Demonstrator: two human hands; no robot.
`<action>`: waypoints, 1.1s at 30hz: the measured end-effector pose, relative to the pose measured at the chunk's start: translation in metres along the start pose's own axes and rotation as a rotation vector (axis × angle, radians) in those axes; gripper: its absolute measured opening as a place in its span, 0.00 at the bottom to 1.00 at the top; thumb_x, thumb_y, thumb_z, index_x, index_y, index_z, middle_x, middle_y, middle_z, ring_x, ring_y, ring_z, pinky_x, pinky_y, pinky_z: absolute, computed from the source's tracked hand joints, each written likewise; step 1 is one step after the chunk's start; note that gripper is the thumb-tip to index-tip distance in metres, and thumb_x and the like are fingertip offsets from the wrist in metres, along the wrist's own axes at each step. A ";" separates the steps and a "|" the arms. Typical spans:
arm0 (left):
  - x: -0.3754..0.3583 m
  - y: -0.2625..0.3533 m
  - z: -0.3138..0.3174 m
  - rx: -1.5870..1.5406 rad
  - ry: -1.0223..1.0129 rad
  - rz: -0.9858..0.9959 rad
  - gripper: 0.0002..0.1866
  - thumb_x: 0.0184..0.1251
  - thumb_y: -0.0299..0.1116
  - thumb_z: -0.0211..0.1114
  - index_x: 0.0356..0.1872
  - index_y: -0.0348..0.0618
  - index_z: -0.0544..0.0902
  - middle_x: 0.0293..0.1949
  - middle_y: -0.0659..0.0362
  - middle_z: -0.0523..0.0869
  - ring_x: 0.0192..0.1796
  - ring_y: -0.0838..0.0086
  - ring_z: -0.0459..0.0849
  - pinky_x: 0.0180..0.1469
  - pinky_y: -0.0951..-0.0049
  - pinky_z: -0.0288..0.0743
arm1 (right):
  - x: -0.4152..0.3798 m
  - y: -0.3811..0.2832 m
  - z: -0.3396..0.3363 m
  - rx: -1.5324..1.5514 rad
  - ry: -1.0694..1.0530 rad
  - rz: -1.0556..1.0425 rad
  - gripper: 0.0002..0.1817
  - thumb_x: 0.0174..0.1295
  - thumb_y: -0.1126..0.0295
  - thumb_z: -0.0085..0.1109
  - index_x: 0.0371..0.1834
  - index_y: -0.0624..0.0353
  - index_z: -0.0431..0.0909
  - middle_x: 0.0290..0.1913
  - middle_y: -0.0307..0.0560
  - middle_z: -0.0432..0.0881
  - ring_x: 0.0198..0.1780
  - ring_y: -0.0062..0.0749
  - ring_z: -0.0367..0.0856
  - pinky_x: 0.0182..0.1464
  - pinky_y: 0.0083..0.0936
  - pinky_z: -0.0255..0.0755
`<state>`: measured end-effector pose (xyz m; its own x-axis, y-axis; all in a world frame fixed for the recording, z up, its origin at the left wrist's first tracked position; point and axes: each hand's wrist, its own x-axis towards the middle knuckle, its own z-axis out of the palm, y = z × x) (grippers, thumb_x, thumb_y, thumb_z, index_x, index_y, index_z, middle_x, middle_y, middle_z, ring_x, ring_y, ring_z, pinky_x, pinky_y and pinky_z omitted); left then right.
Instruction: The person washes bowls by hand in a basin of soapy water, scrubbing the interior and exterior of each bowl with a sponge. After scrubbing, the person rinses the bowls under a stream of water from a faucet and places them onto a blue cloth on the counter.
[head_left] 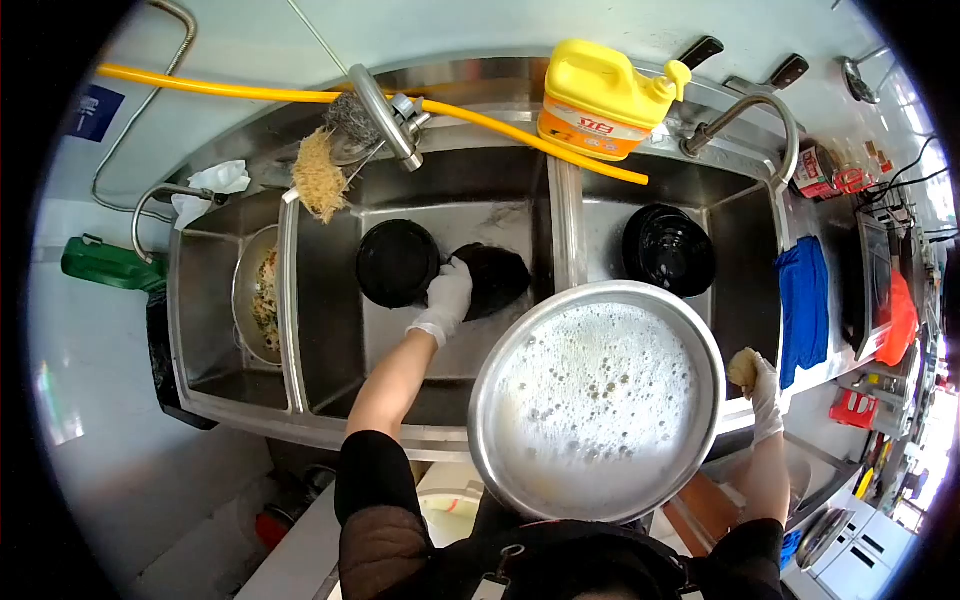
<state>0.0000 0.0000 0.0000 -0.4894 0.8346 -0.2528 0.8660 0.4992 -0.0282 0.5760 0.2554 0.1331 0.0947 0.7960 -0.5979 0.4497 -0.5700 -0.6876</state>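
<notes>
My left hand (445,300), in a white glove, is closed on the near-left edge of a black bowl (495,280) that is tilted in the middle sink basin. Just left of it sits a round black bowl (397,262). My right hand (766,398), also gloved, is out at the right edge of the sink, its fingers around a pale tan sponge (742,370). Between my hands a wide steel basin (480,400) of foamy water rests over the sink's front edge. Several black bowls (670,250) are stacked in the right basin.
A yellow detergent jug (600,100) stands behind the sink, beside a yellow hose (480,118) and a steel faucet (385,118). A brush (320,175) hangs over the middle basin. The left basin holds a strainer (240,300) with food scraps. Blue cloths (803,300) lie at right.
</notes>
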 end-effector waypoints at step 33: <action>-0.291 0.026 -0.364 -0.023 0.789 -0.252 0.26 0.57 0.34 0.66 0.57 0.35 0.73 0.37 0.40 0.83 0.31 0.49 0.84 0.33 0.56 0.77 | -0.112 -0.112 0.000 0.148 -0.374 -0.629 0.16 0.66 0.63 0.52 0.48 0.62 0.81 0.37 0.44 0.84 0.37 0.23 0.81 0.39 0.21 0.75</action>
<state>0.1281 -0.1453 0.4252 -0.6040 0.6110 0.5117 0.7228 0.6904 0.0290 0.5146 0.2296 0.2772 -0.4617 0.8733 -0.1552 0.1921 -0.0724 -0.9787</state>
